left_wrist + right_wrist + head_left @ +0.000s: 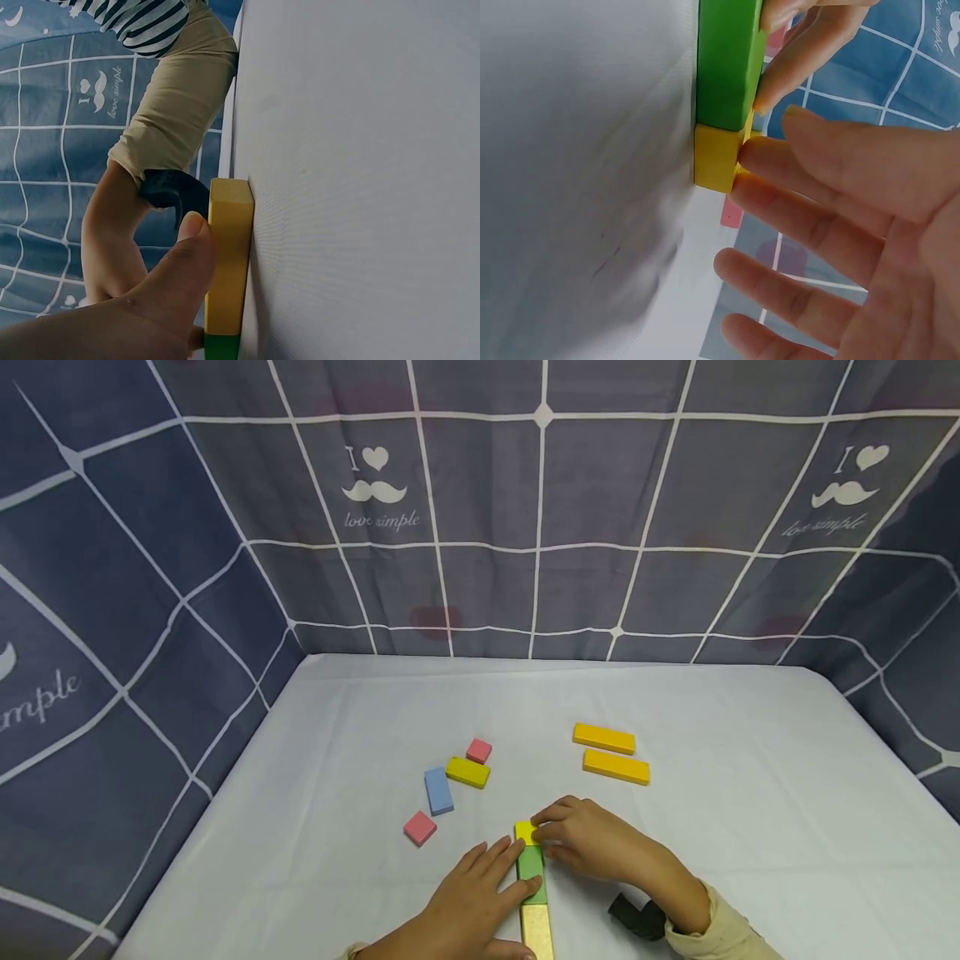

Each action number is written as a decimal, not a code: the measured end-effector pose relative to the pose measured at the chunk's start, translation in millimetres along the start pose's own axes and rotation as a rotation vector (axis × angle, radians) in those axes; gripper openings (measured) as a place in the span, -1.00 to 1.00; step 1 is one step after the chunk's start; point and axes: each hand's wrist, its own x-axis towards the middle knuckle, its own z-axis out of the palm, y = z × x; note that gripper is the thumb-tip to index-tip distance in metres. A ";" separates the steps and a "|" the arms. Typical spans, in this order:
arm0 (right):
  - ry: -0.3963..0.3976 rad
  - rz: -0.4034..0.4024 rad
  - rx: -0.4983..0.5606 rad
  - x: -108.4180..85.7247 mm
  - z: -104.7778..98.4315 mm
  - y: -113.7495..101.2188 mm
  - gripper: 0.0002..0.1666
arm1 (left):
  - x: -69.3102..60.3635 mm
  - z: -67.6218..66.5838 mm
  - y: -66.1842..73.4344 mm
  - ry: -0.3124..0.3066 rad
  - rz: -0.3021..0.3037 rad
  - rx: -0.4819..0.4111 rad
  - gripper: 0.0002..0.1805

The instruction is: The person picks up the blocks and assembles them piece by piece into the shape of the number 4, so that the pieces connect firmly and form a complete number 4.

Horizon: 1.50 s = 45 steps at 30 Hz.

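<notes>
A row of blocks lies on the white table: a small yellow block (524, 832) at the far end, a green block (531, 863) behind it and a longer yellow block (536, 931) nearest. My left hand (480, 893) lies along the row's left side with fingers extended, its fingertips touching the blocks. In the left wrist view its thumb (184, 259) rests against the long yellow block. From the right, my right hand (592, 839) touches the small yellow block with its fingertips. The right wrist view shows its fingers (810, 225) spread and the thumb apart from the block.
Left of the row's far end lie a blue block (438, 791), an olive-yellow block (468, 772) and two pink blocks (420, 828). Two long orange-yellow blocks (617, 767) lie farther right. A black strap (637, 918) is at the right wrist. Dark gridded cloth (480, 485) hangs behind the table.
</notes>
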 end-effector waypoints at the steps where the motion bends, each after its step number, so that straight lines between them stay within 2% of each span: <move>1: -0.001 0.003 0.006 -0.2 -0.6 0.6 -0.74 | 0.2 -0.2 0.5 -0.002 0.000 0.002 -0.22; 3: -0.005 0.001 0.020 0.6 -1.8 2.4 -0.73 | 0.7 -0.1 1.4 -0.011 0.000 0.006 -0.22; 6: -0.027 -0.016 0.041 7.6 -4.5 6.9 -0.71 | 0.5 1.6 2.0 0.008 0.012 0.026 -0.23; 9: -0.052 -0.041 0.050 22.8 -9.0 11.7 -0.68 | -0.4 3.8 1.7 0.044 0.025 0.055 -0.24; 13: -0.062 -0.063 0.017 49.0 -12.8 16.8 -0.54 | -1.4 4.4 1.3 0.067 0.021 0.068 -0.23; 18: -0.099 -0.086 -0.035 72.0 -5.3 21.3 -0.34 | -1.4 4.0 1.9 0.092 0.034 0.078 -0.25; 23: -0.145 -0.050 -0.055 79.3 3.0 22.3 -0.31 | 0.2 4.4 2.7 0.079 0.031 0.076 -0.24; 31: -0.118 0.011 -0.078 65.1 -0.8 25.2 -0.40 | -2.7 6.1 0.3 0.101 0.010 0.081 -0.21; 40: -0.006 0.052 -0.079 29.0 -3.7 31.8 -0.49 | -1.7 6.2 -0.5 0.116 0.007 0.040 -0.21; 45: 0.057 0.072 -0.085 5.5 -1.5 33.1 -0.56 | -1.8 4.9 0.7 0.083 -0.002 0.026 -0.20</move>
